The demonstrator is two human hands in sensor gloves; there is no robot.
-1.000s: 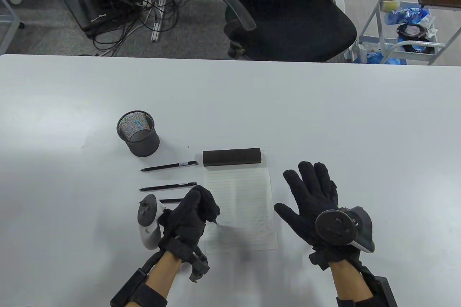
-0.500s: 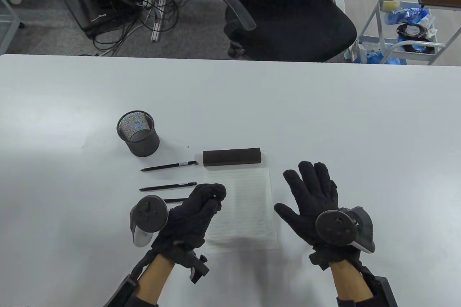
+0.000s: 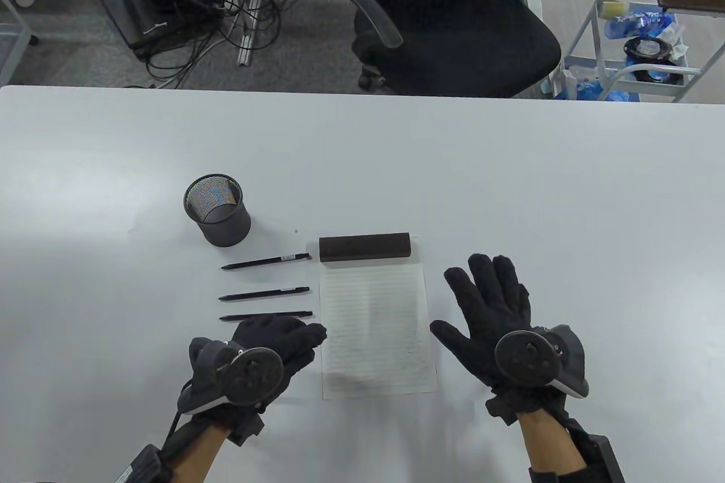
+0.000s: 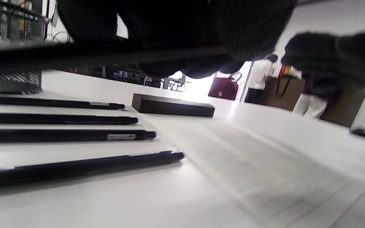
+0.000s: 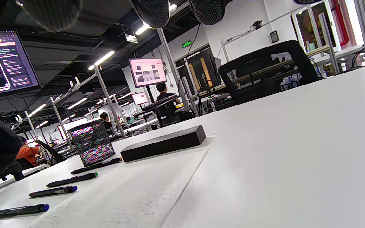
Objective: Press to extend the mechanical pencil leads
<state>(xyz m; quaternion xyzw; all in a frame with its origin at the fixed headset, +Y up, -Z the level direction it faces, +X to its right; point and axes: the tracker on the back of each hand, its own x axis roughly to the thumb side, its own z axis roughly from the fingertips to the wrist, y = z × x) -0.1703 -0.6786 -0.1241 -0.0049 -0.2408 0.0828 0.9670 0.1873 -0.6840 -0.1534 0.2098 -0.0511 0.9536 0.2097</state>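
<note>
Three black mechanical pencils (image 3: 266, 262) (image 3: 264, 294) (image 3: 266, 315) lie side by side on the white table (image 3: 510, 166), left of a lined paper sheet (image 3: 374, 330). A fourth pencil (image 4: 74, 167) lies nearest me; it also shows in the right wrist view (image 5: 21, 210). In the table view my left hand (image 3: 286, 338) hides it. That hand hovers palm down just over it, fingers loose, and holds nothing. My right hand (image 3: 484, 293) rests flat with spread fingers, right of the paper, empty.
A black mesh pen cup (image 3: 217, 210) stands behind the pencils. A dark rectangular block (image 3: 364, 247) lies across the paper's top edge. An office chair (image 3: 453, 24) stands beyond the table's far edge.
My left hand held a pencil upright with its tip at the paper, then turned palm down and drew back left. That pencil now lies on the table. The right hand has not moved.
</note>
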